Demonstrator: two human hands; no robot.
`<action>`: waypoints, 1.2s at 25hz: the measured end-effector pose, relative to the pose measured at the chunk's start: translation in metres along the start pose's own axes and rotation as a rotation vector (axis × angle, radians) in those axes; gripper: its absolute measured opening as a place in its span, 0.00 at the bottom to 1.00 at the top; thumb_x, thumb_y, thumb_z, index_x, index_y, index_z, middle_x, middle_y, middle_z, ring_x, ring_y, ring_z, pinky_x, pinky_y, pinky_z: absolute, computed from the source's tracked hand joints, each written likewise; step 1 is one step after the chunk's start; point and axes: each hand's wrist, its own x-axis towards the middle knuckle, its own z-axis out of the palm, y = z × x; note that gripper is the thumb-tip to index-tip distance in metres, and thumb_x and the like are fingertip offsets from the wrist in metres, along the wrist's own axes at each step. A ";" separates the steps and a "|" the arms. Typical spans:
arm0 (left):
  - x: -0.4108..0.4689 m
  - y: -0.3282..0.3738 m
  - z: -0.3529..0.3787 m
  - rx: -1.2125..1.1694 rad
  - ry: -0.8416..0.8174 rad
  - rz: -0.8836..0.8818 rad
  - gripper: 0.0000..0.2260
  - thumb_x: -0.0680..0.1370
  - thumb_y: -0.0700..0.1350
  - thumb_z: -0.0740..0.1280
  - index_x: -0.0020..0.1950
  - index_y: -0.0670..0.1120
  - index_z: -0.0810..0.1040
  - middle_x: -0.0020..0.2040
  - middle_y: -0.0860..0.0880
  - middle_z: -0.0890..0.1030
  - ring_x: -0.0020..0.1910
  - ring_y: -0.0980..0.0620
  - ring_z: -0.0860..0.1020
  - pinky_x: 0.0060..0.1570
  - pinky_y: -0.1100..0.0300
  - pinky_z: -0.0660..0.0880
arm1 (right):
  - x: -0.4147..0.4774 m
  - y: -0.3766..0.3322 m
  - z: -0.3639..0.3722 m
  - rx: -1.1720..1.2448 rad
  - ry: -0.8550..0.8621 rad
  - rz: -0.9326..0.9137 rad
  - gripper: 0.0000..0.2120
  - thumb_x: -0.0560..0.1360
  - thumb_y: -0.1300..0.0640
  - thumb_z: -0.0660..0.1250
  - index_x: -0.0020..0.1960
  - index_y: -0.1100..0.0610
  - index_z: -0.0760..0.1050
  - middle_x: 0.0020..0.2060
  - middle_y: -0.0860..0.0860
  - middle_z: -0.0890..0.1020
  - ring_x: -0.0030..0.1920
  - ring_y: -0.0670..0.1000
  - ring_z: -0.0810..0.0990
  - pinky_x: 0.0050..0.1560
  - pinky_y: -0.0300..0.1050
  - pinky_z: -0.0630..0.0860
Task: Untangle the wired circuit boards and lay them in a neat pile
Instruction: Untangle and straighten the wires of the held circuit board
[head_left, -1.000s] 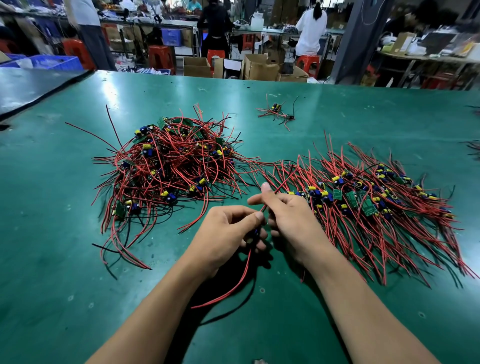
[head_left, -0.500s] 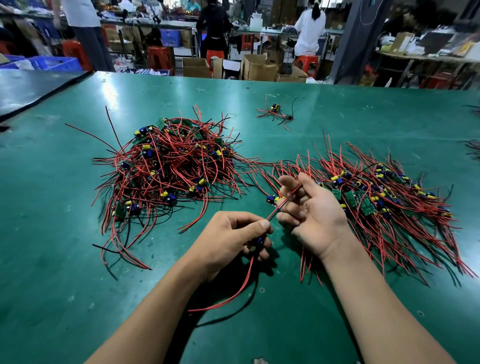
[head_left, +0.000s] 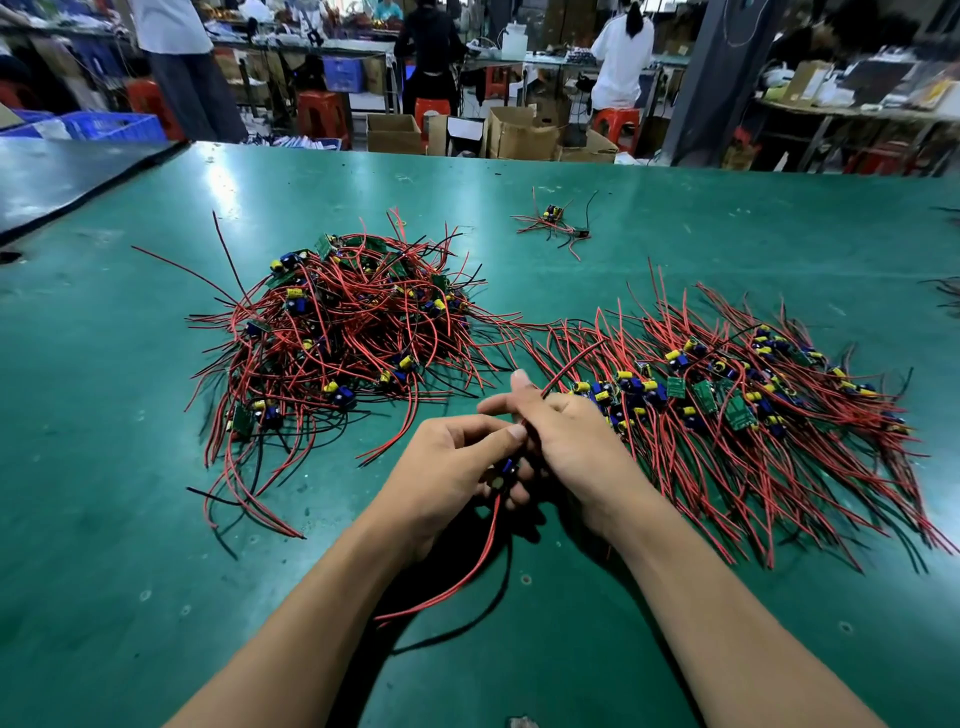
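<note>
Left hand (head_left: 452, 467) pinches one light board (head_left: 506, 469); right hand (head_left: 571, 441) grips its floppy red wire (head_left: 571, 364). Board edges look safest to hold, not leads.

Electronics assembly workshop: green workbenches (head_left: 675, 218), cardboard boxes (head_left: 393, 132), red stools (head_left: 322, 111).

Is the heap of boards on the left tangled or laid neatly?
Tangled. In the left heap, its red and black wires loop and cross in every direction, with boards scattered among them.
</note>
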 end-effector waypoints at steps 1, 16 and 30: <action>0.000 0.001 -0.001 -0.009 -0.020 -0.008 0.08 0.80 0.40 0.66 0.44 0.39 0.82 0.33 0.42 0.81 0.27 0.49 0.78 0.29 0.61 0.76 | 0.002 -0.002 -0.003 -0.009 0.006 0.001 0.24 0.81 0.39 0.60 0.46 0.56 0.85 0.20 0.51 0.73 0.19 0.49 0.72 0.23 0.38 0.71; -0.009 0.014 -0.011 0.090 -0.223 -0.137 0.07 0.73 0.46 0.71 0.41 0.43 0.84 0.33 0.44 0.80 0.29 0.48 0.78 0.34 0.60 0.72 | 0.008 -0.022 -0.039 0.319 0.041 0.116 0.32 0.84 0.40 0.53 0.27 0.56 0.69 0.24 0.48 0.62 0.19 0.43 0.56 0.17 0.32 0.54; 0.004 0.023 -0.013 -0.247 0.120 0.020 0.06 0.81 0.41 0.62 0.46 0.43 0.75 0.45 0.39 0.85 0.42 0.44 0.85 0.44 0.53 0.82 | 0.004 -0.007 -0.022 -0.325 0.083 -0.236 0.15 0.80 0.43 0.66 0.48 0.54 0.80 0.29 0.44 0.74 0.26 0.42 0.71 0.27 0.37 0.67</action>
